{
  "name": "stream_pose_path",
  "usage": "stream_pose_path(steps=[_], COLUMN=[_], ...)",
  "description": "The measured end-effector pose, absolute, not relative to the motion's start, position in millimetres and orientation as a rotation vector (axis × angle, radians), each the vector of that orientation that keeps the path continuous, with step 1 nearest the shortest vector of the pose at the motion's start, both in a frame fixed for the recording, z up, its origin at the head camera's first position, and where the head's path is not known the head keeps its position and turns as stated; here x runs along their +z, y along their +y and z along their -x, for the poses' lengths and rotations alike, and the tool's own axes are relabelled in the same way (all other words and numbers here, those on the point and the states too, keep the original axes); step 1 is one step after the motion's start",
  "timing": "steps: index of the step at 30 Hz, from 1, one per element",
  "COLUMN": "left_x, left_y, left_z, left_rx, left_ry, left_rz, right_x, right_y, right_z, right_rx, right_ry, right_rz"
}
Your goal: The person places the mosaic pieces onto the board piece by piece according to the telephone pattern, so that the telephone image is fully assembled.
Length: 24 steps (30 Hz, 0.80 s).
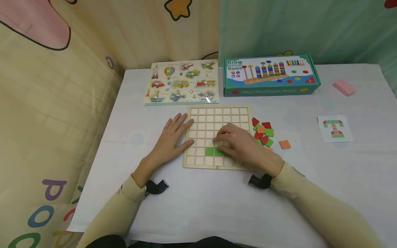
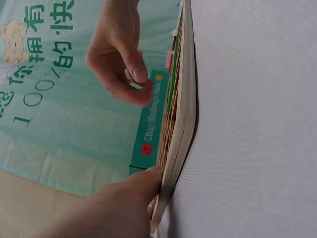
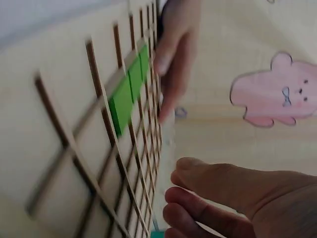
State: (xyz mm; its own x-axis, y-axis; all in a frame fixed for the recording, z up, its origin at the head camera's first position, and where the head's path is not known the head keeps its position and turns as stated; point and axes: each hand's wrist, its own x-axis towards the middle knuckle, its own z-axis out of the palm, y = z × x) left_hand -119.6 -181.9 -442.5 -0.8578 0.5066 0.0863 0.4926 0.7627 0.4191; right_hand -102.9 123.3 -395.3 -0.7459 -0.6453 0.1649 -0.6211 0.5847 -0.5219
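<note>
A wooden grid board [image 1: 200, 165] lies flat on the white table. Several green square tiles [image 1: 209, 151] sit side by side in one row near its front, partly hidden by my right hand [image 1: 243, 146]. That hand hovers over the board with loosely bent fingers, its thumb and index finger a little apart in the right wrist view; no tile shows between them. At the board's left edge my left hand [image 1: 170, 139] lies spread, thumb and index finger touching the frame. Loose red, green and orange tiles [image 1: 269, 132] are heaped beside the board's right edge.
A picture puzzle [image 1: 181, 82] and a green Ring Challenge Game box [image 1: 271, 77] stand behind the board. To the right are a lone orange tile [image 1: 285, 144], a pattern card [image 1: 335, 128] and a pink block [image 1: 343, 87]. Curtains [image 1: 294, 31] enclose the table.
</note>
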Motion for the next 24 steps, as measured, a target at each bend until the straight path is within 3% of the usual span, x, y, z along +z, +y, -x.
stream_pose_path(steps=[9, 24], left_x=[-445, -443], left_y=[-182, -184], left_z=[118, 118], left_rx=[0.671, 0.653], left_ry=[2.925, 2.923], left_rz=[-0.835, -0.833], right_x=[-381, -384], right_y=[200, 205], right_z=[148, 154], right_rx=[-0.884, -0.882], right_ry=[2.870, 2.721], right_rz=[0.395, 0.301])
